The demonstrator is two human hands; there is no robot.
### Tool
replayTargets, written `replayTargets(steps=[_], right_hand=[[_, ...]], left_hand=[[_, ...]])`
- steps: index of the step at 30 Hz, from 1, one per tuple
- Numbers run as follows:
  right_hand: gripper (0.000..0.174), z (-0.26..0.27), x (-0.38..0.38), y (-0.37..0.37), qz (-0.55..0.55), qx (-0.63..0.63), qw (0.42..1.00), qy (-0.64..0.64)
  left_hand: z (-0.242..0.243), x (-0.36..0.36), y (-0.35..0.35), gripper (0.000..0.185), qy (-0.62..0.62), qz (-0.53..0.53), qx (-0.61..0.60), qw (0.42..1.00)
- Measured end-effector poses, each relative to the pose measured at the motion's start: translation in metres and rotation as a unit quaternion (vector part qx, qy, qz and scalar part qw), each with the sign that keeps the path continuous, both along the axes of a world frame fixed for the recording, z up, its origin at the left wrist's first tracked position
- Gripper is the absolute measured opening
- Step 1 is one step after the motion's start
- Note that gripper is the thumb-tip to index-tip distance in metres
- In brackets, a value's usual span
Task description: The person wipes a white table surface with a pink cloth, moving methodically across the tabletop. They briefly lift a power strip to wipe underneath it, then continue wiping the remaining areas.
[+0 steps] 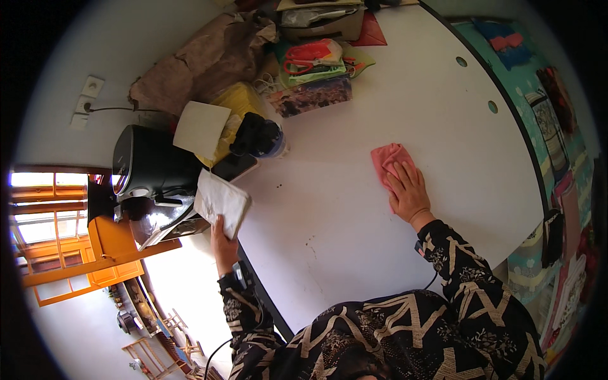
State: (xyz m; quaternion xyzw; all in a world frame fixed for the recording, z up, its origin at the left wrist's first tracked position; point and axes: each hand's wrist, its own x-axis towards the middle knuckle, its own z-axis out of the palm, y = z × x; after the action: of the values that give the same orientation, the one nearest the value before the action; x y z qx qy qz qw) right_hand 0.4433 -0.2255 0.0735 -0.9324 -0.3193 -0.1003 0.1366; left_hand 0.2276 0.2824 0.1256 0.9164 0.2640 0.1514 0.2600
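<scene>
My right hand point(407, 192) presses a folded pink cloth point(392, 154) against the white tabletop point(332, 199), with its fingers spread over the cloth's near side. At the table's left edge, my left hand point(224, 244) grips a flat white packet point(223, 199), perhaps of tissues. Its thumb lies on the packet's top, and the other fingers are hidden beneath. Small dark crumbs point(279, 185) dot the table between my hands. More specks point(309, 241) and a faint smear lie closer to me.
A black air fryer point(156, 159) stands at left. Behind the packet are a dark phone point(236, 166), a yellow pack point(242, 97) and a lidded tub point(278, 142) with a black item on it. Red-handled scissors point(301, 65) top a pile at the back. A bed point(515, 95) borders the right edge.
</scene>
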Motion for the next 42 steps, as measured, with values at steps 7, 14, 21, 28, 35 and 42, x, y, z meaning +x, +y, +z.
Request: replayTargets(steps=[7,14,21,28,35,42], right_hand=[[0.045,0.0,0.0,0.001,-0.002,-0.001,1.0,0.008],[0.046,-0.001,0.0,-0.001,0.01,0.008,1.0,0.013],[0.048,-0.008,-0.001,-0.001,0.003,-0.002,1.0,0.018],[0.049,-0.002,0.013,0.002,0.016,-0.011,1.0,-0.023],[0.052,-0.01,0.02,0.09,0.045,0.03,0.994,-0.098],[0.051,-0.004,-0.052,0.209,0.259,0.039,0.965,0.002]], left_hand=[[-0.018,0.114,-0.011,0.043,-0.048,-0.031,-0.262,0.963],[-0.064,0.023,-0.04,0.058,-0.113,0.22,-0.236,0.94],[-0.067,-0.166,-0.106,0.053,0.18,0.311,-0.046,0.932],[-0.067,-0.171,-0.109,0.055,0.187,0.348,-0.053,0.917],[-0.069,-0.167,-0.115,0.052,0.18,0.369,-0.047,0.91],[-0.071,-0.167,-0.113,0.049,0.187,0.379,-0.031,0.906]])
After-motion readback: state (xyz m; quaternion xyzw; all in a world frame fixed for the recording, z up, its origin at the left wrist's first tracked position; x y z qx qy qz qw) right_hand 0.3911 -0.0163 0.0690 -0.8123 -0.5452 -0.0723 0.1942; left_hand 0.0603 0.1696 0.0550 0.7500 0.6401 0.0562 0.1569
